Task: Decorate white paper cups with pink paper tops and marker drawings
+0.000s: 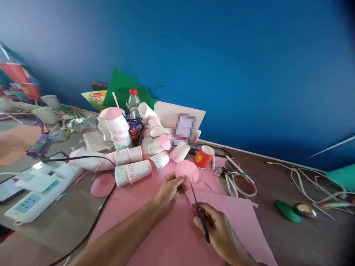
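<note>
My left hand pinches the lower edge of a pink paper circle. In my right hand is a pair of scissors with dark handles. Their blades point up and away from me, with the tips at the lower edge of the circle. Whether the blades are parted is too small to tell. Large pink paper sheets lie under both hands. A red paper cup leans just beyond the circle. Another pink paper circle lies on the table to the left.
Decorated white paper cups lie in rows behind my left hand, beside a stack of cups. A bottle stands behind them. A power strip and black cable are at left. White cords and a green piece lie right.
</note>
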`<state>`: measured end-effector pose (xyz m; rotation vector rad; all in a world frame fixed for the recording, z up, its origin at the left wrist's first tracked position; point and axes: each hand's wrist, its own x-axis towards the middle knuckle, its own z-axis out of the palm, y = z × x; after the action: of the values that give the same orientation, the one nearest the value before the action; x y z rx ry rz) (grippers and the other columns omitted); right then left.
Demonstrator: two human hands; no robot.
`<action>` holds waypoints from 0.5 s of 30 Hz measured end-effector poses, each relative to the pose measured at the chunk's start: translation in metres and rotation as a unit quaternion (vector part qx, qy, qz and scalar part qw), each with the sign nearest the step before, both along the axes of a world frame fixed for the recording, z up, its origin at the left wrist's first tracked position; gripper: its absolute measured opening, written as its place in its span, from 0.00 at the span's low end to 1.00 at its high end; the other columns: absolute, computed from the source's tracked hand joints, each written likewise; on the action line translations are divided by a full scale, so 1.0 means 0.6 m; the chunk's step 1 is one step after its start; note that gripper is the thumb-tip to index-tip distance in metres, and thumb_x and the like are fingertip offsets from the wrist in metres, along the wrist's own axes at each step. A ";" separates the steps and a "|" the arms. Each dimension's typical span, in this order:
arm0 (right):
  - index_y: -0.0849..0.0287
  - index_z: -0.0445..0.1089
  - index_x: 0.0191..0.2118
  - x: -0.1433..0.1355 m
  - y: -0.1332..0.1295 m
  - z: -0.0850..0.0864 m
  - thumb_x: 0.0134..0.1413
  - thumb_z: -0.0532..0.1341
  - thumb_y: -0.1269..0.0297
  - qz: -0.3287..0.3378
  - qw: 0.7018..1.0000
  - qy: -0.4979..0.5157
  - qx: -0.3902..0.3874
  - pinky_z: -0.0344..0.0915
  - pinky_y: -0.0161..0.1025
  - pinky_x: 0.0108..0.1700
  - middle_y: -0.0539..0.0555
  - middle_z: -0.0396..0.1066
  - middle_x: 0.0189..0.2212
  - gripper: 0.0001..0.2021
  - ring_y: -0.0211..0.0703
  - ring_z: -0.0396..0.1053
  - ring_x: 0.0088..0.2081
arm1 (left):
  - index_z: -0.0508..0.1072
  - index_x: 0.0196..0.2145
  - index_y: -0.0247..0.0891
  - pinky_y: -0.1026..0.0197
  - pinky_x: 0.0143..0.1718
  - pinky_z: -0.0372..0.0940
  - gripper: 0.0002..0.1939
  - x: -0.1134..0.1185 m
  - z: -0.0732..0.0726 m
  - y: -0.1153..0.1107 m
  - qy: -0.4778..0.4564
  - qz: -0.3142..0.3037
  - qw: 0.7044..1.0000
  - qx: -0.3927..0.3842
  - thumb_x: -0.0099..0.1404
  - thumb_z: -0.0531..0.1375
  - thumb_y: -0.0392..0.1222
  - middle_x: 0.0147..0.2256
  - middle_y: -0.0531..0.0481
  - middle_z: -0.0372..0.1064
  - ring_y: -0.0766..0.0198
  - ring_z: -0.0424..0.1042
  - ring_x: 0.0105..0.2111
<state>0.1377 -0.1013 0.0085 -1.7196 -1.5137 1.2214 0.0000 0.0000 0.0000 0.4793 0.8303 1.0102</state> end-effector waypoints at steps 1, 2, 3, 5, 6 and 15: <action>0.65 0.71 0.43 0.001 0.000 -0.001 0.53 0.58 0.58 0.000 1.000 0.002 0.003 0.51 0.33 0.27 0.44 0.52 0.22 0.17 0.36 0.50 0.25 | 0.68 0.21 0.35 0.66 0.18 0.55 0.21 0.000 0.000 0.000 0.000 0.000 1.000 0.000 0.36 0.74 0.46 0.14 0.58 0.64 0.71 0.62 0.14; 0.64 0.71 0.43 0.002 0.000 -0.002 0.53 0.58 0.58 0.001 1.000 0.005 0.004 0.51 0.33 0.27 0.44 0.52 0.22 0.17 0.36 0.51 0.25 | 0.68 0.21 0.35 0.66 0.18 0.55 0.21 -0.001 -0.001 0.001 0.000 0.000 1.000 0.000 0.36 0.74 0.46 0.14 0.58 0.64 0.71 0.62 0.14; 0.64 0.71 0.44 0.003 0.000 -0.003 0.53 0.58 0.57 0.001 1.000 0.007 0.006 0.51 0.33 0.27 0.44 0.53 0.22 0.17 0.36 0.51 0.25 | 0.68 0.21 0.35 0.66 0.18 0.55 0.21 -0.001 -0.002 0.001 -0.001 -0.001 1.000 0.000 0.36 0.74 0.46 0.14 0.58 0.63 0.71 0.62 0.14; 0.63 0.71 0.44 0.005 0.001 -0.004 0.53 0.59 0.57 0.003 1.000 0.011 0.007 0.52 0.33 0.28 0.44 0.53 0.22 0.17 0.36 0.52 0.26 | 0.68 0.21 0.35 0.66 0.18 0.55 0.21 -0.002 -0.003 0.002 -0.003 -0.003 1.000 0.002 0.37 0.74 0.46 0.14 0.58 0.63 0.71 0.62 0.14; 0.63 0.71 0.45 0.006 0.001 -0.005 0.53 0.59 0.57 0.003 1.000 0.012 0.007 0.52 0.33 0.28 0.44 0.53 0.23 0.17 0.36 0.52 0.26 | 0.68 0.21 0.35 0.66 0.18 0.55 0.21 -0.002 -0.004 0.003 -0.005 -0.005 1.000 0.003 0.37 0.74 0.46 0.14 0.57 0.63 0.71 0.62 0.14; 0.63 0.70 0.46 0.008 0.002 -0.012 0.54 0.58 0.57 0.007 1.000 0.015 -0.002 0.53 0.33 0.29 0.45 0.54 0.24 0.18 0.37 0.52 0.27 | 0.68 0.22 0.34 0.66 0.18 0.57 0.20 -0.003 -0.009 0.003 -0.010 -0.011 1.000 0.015 0.39 0.74 0.47 0.15 0.57 0.64 0.71 0.62 0.15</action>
<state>0.1427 -0.1000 0.0014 -1.6890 -1.5087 1.2528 -0.0016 0.0019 -0.0052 0.5027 0.7906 1.0063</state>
